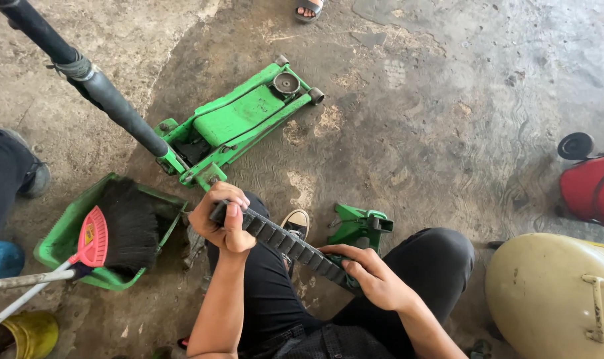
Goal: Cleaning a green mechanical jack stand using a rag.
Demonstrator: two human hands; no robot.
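A squatting person's left hand (223, 219) is closed around the upper end of a dark toothed metal ratchet bar (285, 244); the right hand (375, 276) clasps its lower end above the knees, apart from the green jack-stand base (359, 226) on the concrete floor (448, 133)

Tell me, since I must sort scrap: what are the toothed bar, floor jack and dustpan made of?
Toothed bar: probably cast or forged steel, dark and dull, with blocky ratchet teeth. Floor jack: steel, painted bright green, scuffed, with bare grey saddle and wheels. Dustpan: likely plastic, green, thin-walled with rounded moulded edges.
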